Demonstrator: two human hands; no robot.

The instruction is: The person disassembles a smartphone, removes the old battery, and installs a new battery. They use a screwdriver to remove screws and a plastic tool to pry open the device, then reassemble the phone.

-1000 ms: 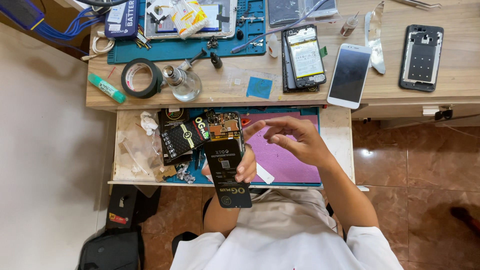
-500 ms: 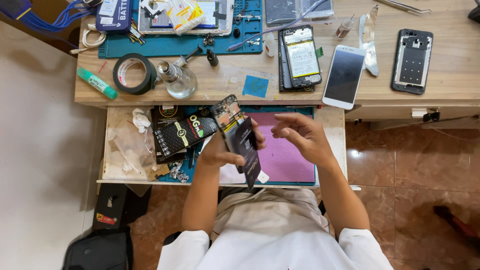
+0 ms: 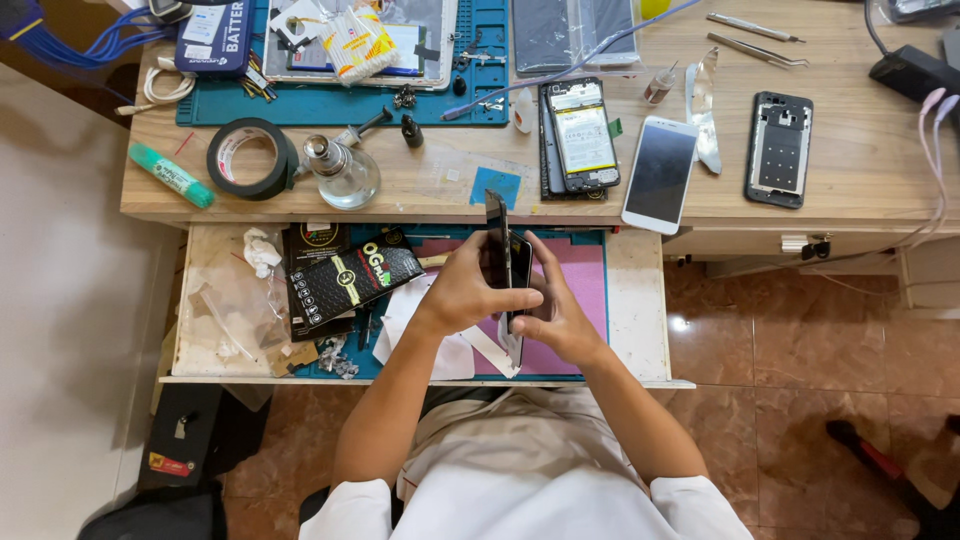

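Observation:
Both my hands meet over the open drawer (image 3: 640,330). My left hand (image 3: 468,290) grips a thin black flat package (image 3: 497,232), held on edge so it looks like a narrow strip. My right hand (image 3: 555,312) closes around the same package and a dark flat piece (image 3: 520,262) next to it, from the right side. Beneath them lies a pink mat (image 3: 580,290) inside the drawer. White paper scraps (image 3: 440,350) rest under my left wrist.
On the wooden desk: a white phone (image 3: 660,172), an opened phone showing its battery (image 3: 582,135), a black back frame (image 3: 779,149), black tape roll (image 3: 250,158), glass bottle (image 3: 342,172), green marker (image 3: 170,175), tweezers (image 3: 755,38). Black packets (image 3: 345,280) lie in the drawer's left half.
The black package has turned from face-up to edge-on and risen slightly. My right hand has closed in from hovering apart and now grips it together with my left hand.

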